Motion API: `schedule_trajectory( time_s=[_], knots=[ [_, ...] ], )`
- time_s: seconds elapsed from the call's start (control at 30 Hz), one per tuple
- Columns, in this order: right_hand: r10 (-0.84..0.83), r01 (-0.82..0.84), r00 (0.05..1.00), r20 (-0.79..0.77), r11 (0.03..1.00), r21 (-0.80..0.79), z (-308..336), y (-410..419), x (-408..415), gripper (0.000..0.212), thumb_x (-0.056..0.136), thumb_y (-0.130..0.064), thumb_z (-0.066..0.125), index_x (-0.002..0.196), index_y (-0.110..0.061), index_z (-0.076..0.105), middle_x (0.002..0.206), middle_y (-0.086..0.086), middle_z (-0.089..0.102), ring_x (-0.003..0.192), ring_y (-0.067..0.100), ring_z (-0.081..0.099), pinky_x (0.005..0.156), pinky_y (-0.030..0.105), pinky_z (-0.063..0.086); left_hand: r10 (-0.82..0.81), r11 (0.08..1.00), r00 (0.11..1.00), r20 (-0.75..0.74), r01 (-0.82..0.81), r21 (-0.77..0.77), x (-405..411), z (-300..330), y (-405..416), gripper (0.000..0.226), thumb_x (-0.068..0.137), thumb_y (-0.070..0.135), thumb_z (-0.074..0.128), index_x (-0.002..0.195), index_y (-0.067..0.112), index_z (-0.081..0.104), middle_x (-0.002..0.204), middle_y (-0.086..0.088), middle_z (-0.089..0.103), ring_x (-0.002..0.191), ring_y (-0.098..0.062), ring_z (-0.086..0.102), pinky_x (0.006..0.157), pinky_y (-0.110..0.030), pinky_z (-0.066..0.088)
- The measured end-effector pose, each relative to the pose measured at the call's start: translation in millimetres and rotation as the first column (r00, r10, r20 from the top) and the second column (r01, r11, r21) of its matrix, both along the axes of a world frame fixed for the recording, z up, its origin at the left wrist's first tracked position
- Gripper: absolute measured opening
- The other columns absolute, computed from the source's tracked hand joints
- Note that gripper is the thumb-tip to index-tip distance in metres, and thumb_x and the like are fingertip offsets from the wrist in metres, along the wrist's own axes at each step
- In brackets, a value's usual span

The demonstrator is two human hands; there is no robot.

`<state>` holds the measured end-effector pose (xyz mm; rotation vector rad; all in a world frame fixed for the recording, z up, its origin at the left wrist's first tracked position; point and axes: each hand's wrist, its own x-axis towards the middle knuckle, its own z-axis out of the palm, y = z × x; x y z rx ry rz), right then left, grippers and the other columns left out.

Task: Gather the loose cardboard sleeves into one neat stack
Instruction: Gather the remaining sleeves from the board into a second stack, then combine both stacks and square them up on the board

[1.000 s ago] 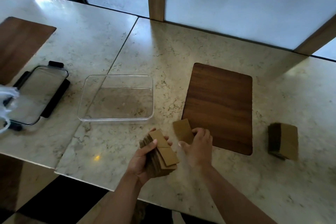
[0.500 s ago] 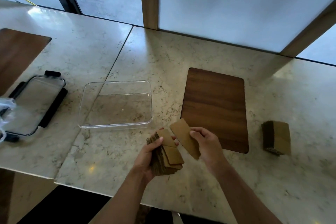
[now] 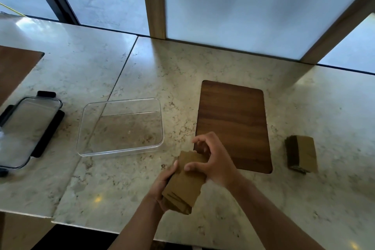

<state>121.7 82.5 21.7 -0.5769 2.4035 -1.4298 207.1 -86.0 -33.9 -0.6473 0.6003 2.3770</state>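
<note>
At the near edge of the marble counter (image 3: 203, 67), I see the left hand (image 3: 162, 185) clamped around a thick stack of brown cardboard sleeves (image 3: 185, 183), held off the surface. Right hand (image 3: 213, 160) presses on its top, thumb on the upper sleeve, fingers curled. Clear rectangular plastic container (image 3: 121, 128) to the left holds nothing. Its black-clipped lid (image 3: 28, 128) lies further left. Second brown sleeve stack (image 3: 301, 154) sits right of the dark wooden board (image 3: 233, 124).
</note>
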Motion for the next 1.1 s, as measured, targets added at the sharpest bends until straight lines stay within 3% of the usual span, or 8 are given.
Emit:
schedule_trajectory(
  time_s=[0.13, 0.27, 0.37, 0.47, 0.67, 0.77, 0.87, 1.1],
  knots=[
    [-0.239, 0.240, 0.971, 0.030, 0.970, -0.038, -11.3, 0.5, 17.9, 0.066, 0.069, -0.075, 0.075, 0.119, -0.035, 0.059, 0.109, -0.012, 0.055, 0.095, 0.007, 0.057, 0.077, 0.015, 0.050, -0.023, 0.993, 0.994, -0.110, 0.035, 0.108, -3.2, 2.4, 3.1, 0.077, 0.066, 0.032, 0.100, 0.128, -0.004, 0.070, 0.113, -0.034, 0.070, 0.093, -0.044, 0.073, 0.074, -0.050, 0.063],
    [-0.466, 0.551, 0.712, 0.525, 0.834, -0.006, -7.6, 8.0, 29.2, 0.087, 0.060, -0.096, 0.055, 0.113, -0.028, 0.065, 0.107, 0.003, 0.072, 0.090, 0.016, 0.068, 0.072, 0.028, 0.056, 0.072, 0.996, 0.991, -0.114, -0.065, 0.065, -25.2, 13.9, 9.2, 0.095, 0.054, 0.021, 0.103, 0.137, -0.004, 0.063, 0.123, -0.029, 0.069, 0.100, -0.042, 0.073, 0.079, -0.053, 0.064],
    [-0.094, 0.579, 0.327, 0.940, 0.807, -0.121, -8.9, 25.6, 37.4, 0.079, 0.085, -0.078, 0.051, 0.130, -0.015, 0.065, 0.128, 0.024, 0.068, 0.112, 0.042, 0.067, 0.090, 0.053, 0.055, 0.112, 0.994, 0.967, -0.230, -0.113, 0.012, -50.7, 25.4, 22.7, 0.084, 0.062, 0.008, 0.096, 0.139, 0.007, 0.063, 0.126, -0.023, 0.067, 0.111, -0.038, 0.067, 0.094, -0.057, 0.059],
    [0.090, 0.726, 0.208, 0.974, 0.653, -0.215, -13.3, 37.9, 35.2, 0.061, 0.096, -0.047, 0.065, 0.141, -0.008, 0.054, 0.136, 0.032, 0.060, 0.123, 0.052, 0.059, 0.095, 0.059, 0.054, 0.051, 0.980, 0.930, -0.363, -0.118, -0.163, -80.5, 19.3, 37.2, 0.074, 0.071, -0.008, 0.080, 0.138, 0.013, 0.059, 0.127, -0.025, 0.063, 0.117, -0.040, 0.064, 0.102, -0.062, 0.051],
    [0.093, 0.791, 0.355, 0.930, 0.500, -0.352, -14.1, 67.0, -1.5, 0.069, 0.075, -0.014, 0.089, 0.134, 0.006, 0.061, 0.132, 0.034, 0.062, 0.120, 0.049, 0.062, 0.098, 0.059, 0.053, -0.216, 0.876, 0.806, -0.551, -0.090, -0.475, -132.5, 10.3, 54.0, 0.079, 0.067, 0.011, 0.096, 0.136, 0.021, 0.060, 0.125, -0.010, 0.072, 0.112, -0.034, 0.072, 0.087, -0.049, 0.062],
    [-0.164, 0.744, 0.489, 0.857, 0.591, -0.312, -8.6, 84.3, -29.2, 0.103, 0.044, -0.032, 0.104, 0.135, -0.009, 0.061, 0.129, 0.021, 0.068, 0.122, 0.038, 0.064, 0.105, 0.055, 0.049, -0.224, 0.832, 0.793, -0.566, -0.147, -0.535, -150.9, -2.4, 52.3, 0.074, 0.080, 0.045, 0.088, 0.143, 0.021, 0.057, 0.133, -0.008, 0.070, 0.120, -0.033, 0.069, 0.089, -0.043, 0.060],
    [-0.340, 0.565, 0.731, 0.592, 0.788, -0.245, -16.5, 107.4, -46.5, 0.080, 0.055, -0.046, 0.097, 0.127, -0.043, 0.061, 0.111, -0.014, 0.073, 0.106, 0.009, 0.071, 0.083, 0.025, 0.060, -0.113, 0.796, 0.812, -0.573, -0.272, -0.541, -157.2, -19.7, 55.0, 0.071, 0.087, 0.063, 0.070, 0.148, 0.031, 0.055, 0.144, -0.004, 0.066, 0.135, -0.026, 0.061, 0.100, -0.041, 0.054],
    [-0.350, 0.432, 0.883, 0.314, 0.868, -0.247, -80.0, 113.2, -50.8, 0.083, 0.073, -0.047, 0.083, 0.143, -0.059, 0.040, 0.135, -0.026, 0.057, 0.124, 0.007, 0.062, 0.097, 0.027, 0.054, -0.065, 0.397, 0.800, -0.596, -0.527, -0.751, -143.2, -36.7, 116.0, 0.078, 0.077, 0.093, 0.050, 0.134, 0.041, 0.063, 0.123, 0.037, 0.065, 0.116, 0.011, 0.062, 0.085, -0.002, 0.047]
  ],
)
